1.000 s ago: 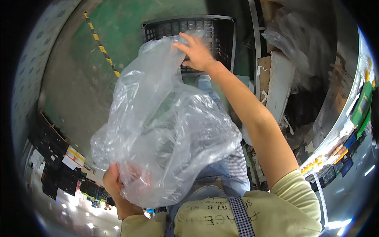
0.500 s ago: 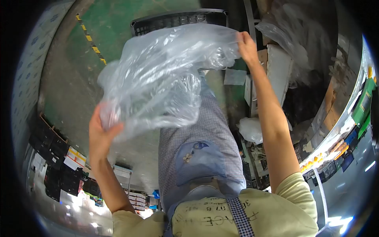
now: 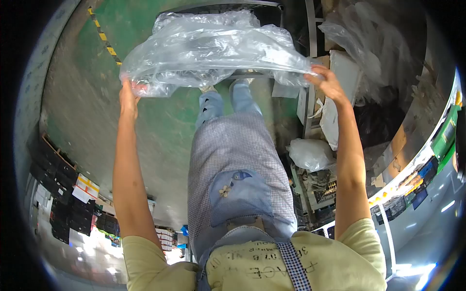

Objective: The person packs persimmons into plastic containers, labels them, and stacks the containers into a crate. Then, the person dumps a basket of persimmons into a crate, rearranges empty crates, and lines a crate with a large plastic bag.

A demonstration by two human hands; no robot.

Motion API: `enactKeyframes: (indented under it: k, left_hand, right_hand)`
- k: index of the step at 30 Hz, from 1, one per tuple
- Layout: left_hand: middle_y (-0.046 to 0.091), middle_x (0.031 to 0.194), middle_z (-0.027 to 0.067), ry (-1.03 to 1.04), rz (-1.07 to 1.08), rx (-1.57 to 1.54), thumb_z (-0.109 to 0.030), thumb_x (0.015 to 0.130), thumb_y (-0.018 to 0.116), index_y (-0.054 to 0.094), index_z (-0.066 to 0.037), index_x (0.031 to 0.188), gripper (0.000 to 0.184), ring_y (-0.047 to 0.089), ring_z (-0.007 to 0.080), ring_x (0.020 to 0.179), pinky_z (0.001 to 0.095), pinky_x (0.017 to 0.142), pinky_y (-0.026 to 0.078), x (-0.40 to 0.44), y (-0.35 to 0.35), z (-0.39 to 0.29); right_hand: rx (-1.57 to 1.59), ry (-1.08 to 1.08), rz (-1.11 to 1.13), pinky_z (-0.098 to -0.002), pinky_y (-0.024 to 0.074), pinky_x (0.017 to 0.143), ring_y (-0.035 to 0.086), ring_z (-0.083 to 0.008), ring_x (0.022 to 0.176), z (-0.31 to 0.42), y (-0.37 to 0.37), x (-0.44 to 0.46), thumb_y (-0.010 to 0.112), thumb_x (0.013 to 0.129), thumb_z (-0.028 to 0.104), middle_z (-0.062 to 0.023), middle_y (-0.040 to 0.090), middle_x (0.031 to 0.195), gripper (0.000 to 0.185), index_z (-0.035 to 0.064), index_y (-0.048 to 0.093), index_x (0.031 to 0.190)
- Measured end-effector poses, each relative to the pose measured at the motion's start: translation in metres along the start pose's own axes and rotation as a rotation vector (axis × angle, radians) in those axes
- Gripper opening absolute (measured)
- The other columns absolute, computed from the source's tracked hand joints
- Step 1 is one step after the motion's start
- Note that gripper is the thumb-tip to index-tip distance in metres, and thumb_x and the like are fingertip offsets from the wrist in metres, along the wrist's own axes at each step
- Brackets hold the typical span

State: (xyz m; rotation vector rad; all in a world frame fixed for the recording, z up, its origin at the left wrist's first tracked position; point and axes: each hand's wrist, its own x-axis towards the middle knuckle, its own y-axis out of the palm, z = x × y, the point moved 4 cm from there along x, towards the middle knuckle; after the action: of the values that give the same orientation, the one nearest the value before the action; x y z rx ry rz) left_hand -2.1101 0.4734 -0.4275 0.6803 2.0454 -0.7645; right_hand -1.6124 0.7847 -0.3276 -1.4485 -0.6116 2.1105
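Note:
A large clear plastic bag (image 3: 218,48) is stretched between my two hands at the top of the head view, its near edge pulled nearly straight. My left hand (image 3: 129,97) grips the bag's left corner, with the thumb and some fingers seen through or beside the film. My right hand (image 3: 329,82) pinches the opposite corner between thumb and fingers. Behind and partly under the bag stands a black crate (image 3: 267,13), mostly covered by the film.
A metal frame (image 3: 310,29) and a white board (image 3: 340,72) stand to the right, beside more loose plastic film (image 3: 369,39). A bundled white plastic bag (image 3: 310,154) lies below them. Yellow-black tape (image 3: 103,36) marks the green floor. Dark crates (image 3: 60,218) are stacked at lower left.
My left hand has moved up and forward, my right hand slightly down and right. The bag has gone from hanging slantwise to spread level over the crate, uncovering my legs and shoes.

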Motion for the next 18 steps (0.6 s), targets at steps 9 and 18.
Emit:
enactKeyframes:
  k: [9,18]
  left_hand:
    - [0.055,0.111,0.0083,0.102,0.228,0.107,-0.036,0.077,0.066,0.046,-0.004,0.127,0.063,0.054,0.0183,0.097,0.0283,0.084,0.042,-0.057,-0.016,-0.088]
    - [0.045,0.136,0.0144,0.377,0.049,0.969,-0.043,0.087,0.052,0.037,-0.008,0.137,0.063,0.047,0.0267,0.121,0.0360,0.099,0.035,0.148,0.042,-0.116]
  right_hand:
    - [0.557,0.169,-0.190,-0.0240,0.0299,0.049,0.040,-0.0069,0.054,0.061,-0.065,-0.015,0.063,0.082,0.034,0.0042,0.049,0.064,0.030,0.0061,0.062,0.094]
    - [0.061,0.233,-0.180,-0.0313,0.0433,0.059,0.055,-0.0173,0.070,0.032,-0.059,0.177,0.065,0.074,0.046,-0.0074,0.061,0.085,0.053,0.0000,0.062,0.099]
